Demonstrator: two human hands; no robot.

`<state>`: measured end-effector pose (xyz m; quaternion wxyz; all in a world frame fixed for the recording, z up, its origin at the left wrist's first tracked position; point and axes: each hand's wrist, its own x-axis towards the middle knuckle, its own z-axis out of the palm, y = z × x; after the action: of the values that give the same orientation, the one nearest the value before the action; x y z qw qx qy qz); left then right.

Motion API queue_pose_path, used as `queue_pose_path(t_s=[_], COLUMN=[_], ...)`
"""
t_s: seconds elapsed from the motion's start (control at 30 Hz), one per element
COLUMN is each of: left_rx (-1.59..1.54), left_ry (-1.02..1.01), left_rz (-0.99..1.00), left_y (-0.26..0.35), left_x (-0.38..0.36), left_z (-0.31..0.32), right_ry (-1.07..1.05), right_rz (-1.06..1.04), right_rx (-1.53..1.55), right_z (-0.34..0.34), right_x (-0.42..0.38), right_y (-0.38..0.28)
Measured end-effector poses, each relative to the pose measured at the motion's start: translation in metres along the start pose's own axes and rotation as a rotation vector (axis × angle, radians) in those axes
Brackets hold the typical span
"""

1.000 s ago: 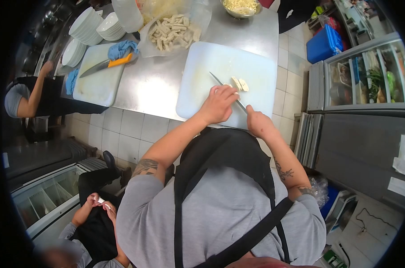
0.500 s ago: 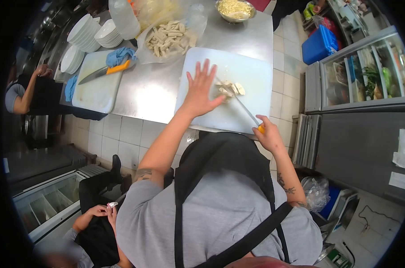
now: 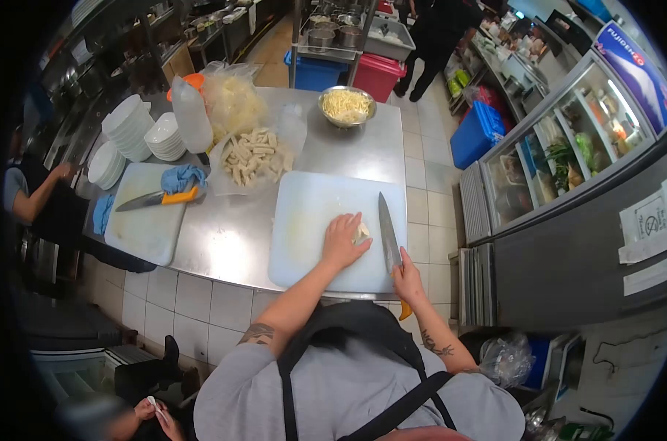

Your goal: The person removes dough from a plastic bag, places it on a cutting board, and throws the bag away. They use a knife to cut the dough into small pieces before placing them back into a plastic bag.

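On the white cutting board [image 3: 304, 213], my left hand [image 3: 343, 241] is cupped around a small group of pale cut food pieces [image 3: 361, 233], its fingers covering most of them. My right hand [image 3: 408, 279] grips the yellow handle of a kitchen knife [image 3: 387, 228] near the board's right edge. The blade points away from me, apart from the pieces. Just beyond the board, a clear plastic bag [image 3: 219, 165] lies open with many pale food sticks [image 3: 254, 154] in it.
Left on the steel table [image 3: 227, 246], a second board [image 3: 146, 231] bears another knife [image 3: 146, 200] and a blue cloth [image 3: 183, 178]. White bowls [image 3: 126, 128] are stacked behind it. A metal bowl of pale shreds [image 3: 347, 106] stands at the far edge. Other people are nearby.
My left hand has gone from spread flat beside the pieces to curled around them. The knife has moved away from the pieces to the right. The head view has tilted up.
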<state>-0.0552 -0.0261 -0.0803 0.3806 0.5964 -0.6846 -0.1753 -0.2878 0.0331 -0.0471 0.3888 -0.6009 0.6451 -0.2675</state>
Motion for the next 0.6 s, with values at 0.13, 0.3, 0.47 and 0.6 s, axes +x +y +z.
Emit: queue_pose_path(t_s=[0.13, 0.3, 0.47, 0.6], left_rx=[0.065, -0.039, -0.35, -0.435], left_ry=[0.08, 0.234, 0.403, 0.534], left_rz=[0.056, -0.027, -0.27, -0.325], left_y=[0.013, 0.016, 0.009, -0.002], left_x=[0.002, -0.001, 0.003, 0.007], left_z=[-0.003, 0.001, 0.005, 0.011], right_ry=[0.005, -0.163, -0.151, -0.231], right_rz=[-0.196, -0.107, -0.415, -0.307], right_rx=[-0.132, -0.129, -0.106, 0.025], right_z=[0.022, 0.054, 0.081, 0.097], right_x=[0.011, 0.003, 0.022, 0.021], right_y=[-0.003, -0.054, -0.029, -0.048])
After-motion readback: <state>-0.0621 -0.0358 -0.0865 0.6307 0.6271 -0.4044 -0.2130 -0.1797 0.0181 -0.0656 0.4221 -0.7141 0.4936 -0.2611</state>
